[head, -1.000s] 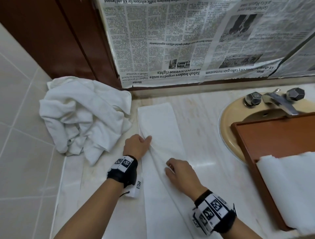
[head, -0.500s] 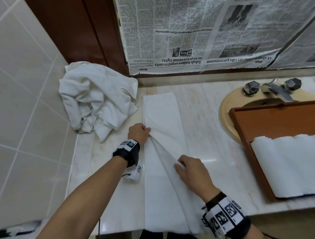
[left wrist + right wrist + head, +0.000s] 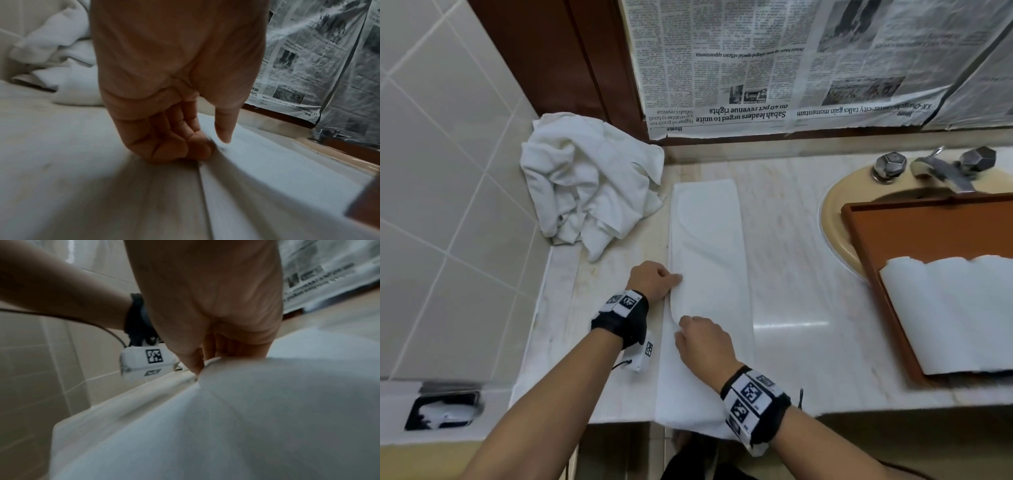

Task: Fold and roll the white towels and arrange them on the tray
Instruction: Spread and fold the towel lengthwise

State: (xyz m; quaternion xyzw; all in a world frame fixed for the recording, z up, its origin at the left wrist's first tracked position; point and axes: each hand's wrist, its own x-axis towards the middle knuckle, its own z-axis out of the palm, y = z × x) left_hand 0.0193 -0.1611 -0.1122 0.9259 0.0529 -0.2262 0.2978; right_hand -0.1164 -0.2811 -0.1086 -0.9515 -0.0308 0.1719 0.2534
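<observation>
A long white towel [image 3: 709,240] lies folded lengthwise on the marble counter [image 3: 808,274], its near end hanging over the front edge. My left hand [image 3: 674,279] sits at the towel's left edge, fingers curled against it and thumb on top, as the left wrist view [image 3: 216,144] shows. My right hand [image 3: 683,330] pinches the towel's folded edge just below, thumb and fingers closed on the cloth [image 3: 199,368]. At the right, a brown wooden tray [image 3: 866,246] holds rolled white towels [image 3: 945,308].
A crumpled pile of white towels [image 3: 589,192] lies in the back left corner against the tiled wall [image 3: 448,171]. The tray rests over a yellow sink [image 3: 835,219] with a metal faucet [image 3: 941,168]. Newspaper [image 3: 791,68] covers the wall behind.
My right hand has carried the towel's raised flap leftward to the left edge, so the strip now lies narrower and flatter. My left hand has stayed at the left edge.
</observation>
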